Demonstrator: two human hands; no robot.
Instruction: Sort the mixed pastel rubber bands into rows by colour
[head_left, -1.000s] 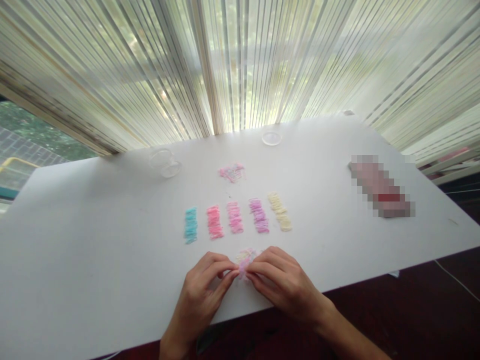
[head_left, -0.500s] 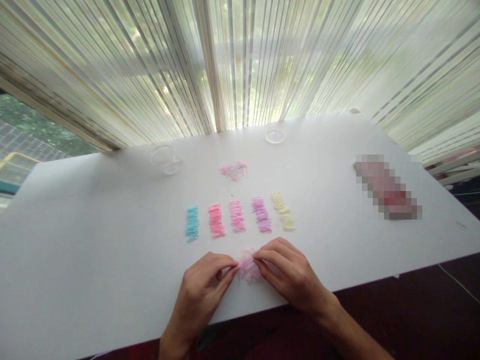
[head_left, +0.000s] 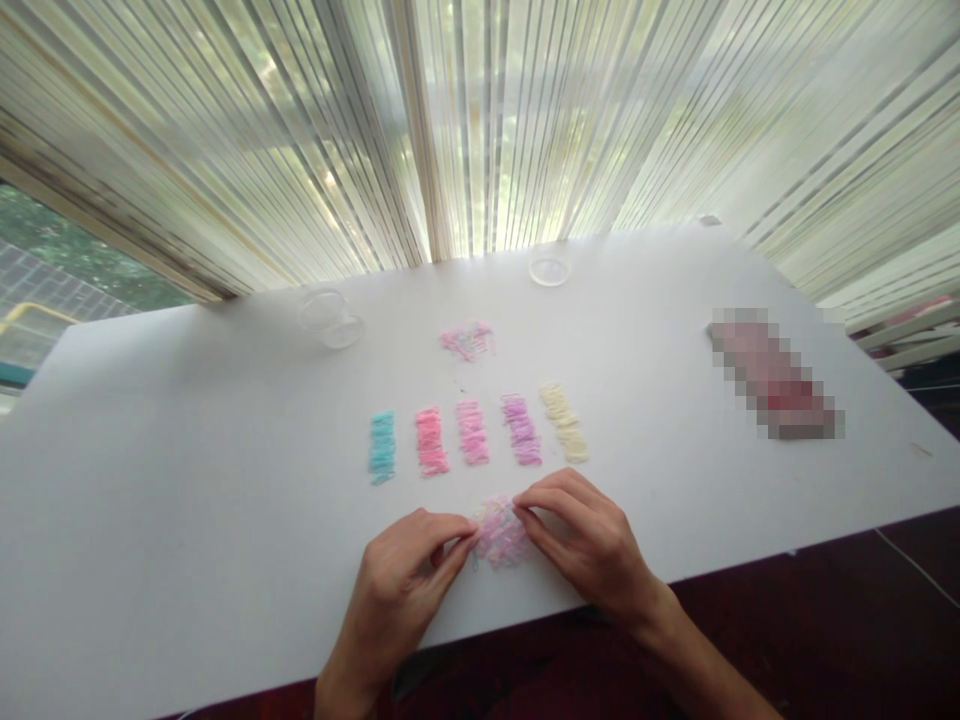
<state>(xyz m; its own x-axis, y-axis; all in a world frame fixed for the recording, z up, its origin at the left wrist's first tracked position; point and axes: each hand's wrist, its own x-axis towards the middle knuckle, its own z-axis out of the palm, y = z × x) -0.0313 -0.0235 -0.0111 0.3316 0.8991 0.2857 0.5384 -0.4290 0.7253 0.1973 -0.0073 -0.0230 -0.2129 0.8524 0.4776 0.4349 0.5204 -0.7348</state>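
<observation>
Small thin pastel loops, too small to name surely, lie in a mixed pile (head_left: 501,540) near the table's front edge. At the pile's left side my left hand (head_left: 409,570) is closed in a pinch. My right hand (head_left: 581,530) pinches over the pile's upper right side. Whatever sits between the fingertips of either hand is too small to make out. Beyond the hands, similar loops form separate columns: a turquoise column (head_left: 382,447), a coral pink column (head_left: 431,442), a light pink column (head_left: 472,433), a purple column (head_left: 521,430) and a pale yellow column (head_left: 565,423).
Farther back on the white table (head_left: 187,500) lies another mixed heap (head_left: 468,341). Clear round containers (head_left: 330,320) stand at the back left, and a clear shallow dish (head_left: 550,270) at the back middle. A blurred-out pinkish object (head_left: 772,375) is at the right. Strip blinds hang behind.
My right hand has shifted slightly right and away from me, uncovering more of the pile. My left hand stays almost still, pinched at the pile's left edge.
</observation>
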